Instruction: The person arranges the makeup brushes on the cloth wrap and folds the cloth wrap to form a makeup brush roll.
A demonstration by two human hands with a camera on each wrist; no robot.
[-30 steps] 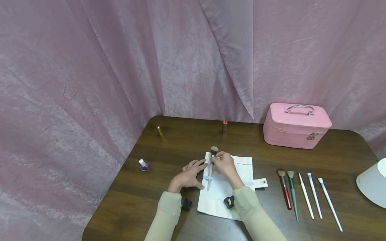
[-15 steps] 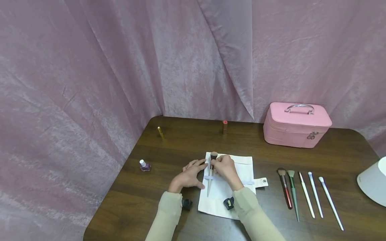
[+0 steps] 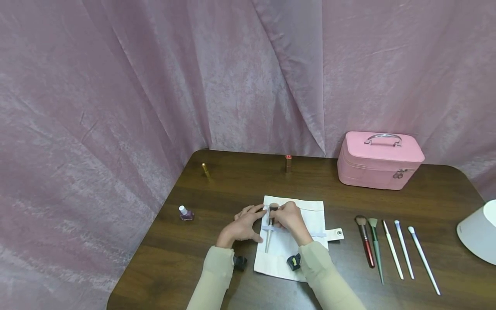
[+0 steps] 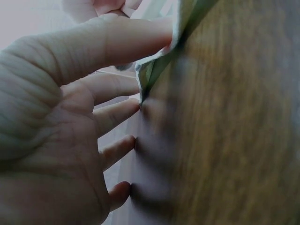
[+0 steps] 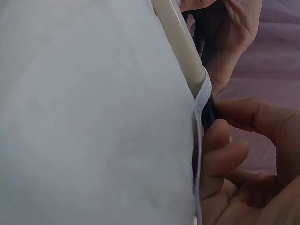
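A white fabric brush roll [image 3: 284, 262] lies unfolded on the table, with a pale elastic band [image 3: 319, 235] across it. My right hand [image 3: 288, 216] pinches a makeup brush [image 3: 268, 243] near its bristle end, along the roll's left side. In the right wrist view, the cream handle [image 5: 183, 44] passes beneath the elastic [image 5: 203, 96], the thumb and fingers close beyond it. My left hand [image 3: 243, 224] rests at the roll's left edge, fingers spread. The left wrist view has its thumb on the fabric edge [image 4: 139, 77] and fingertips touching down beside it.
Several makeup brushes lie in a row to the right, among them a red-handled brush [image 3: 365, 241] and a green brush [image 3: 376, 249]. A pink case [image 3: 379, 163], a lipstick [image 3: 288, 163], a gold tube [image 3: 206, 170], purple nail polish [image 3: 186, 214] and a white lampshade [image 3: 480, 234] stand around.
The right hand has drawn the brush toward me, so its bristle head now lies lower over the roll. The left hand has stayed in place.
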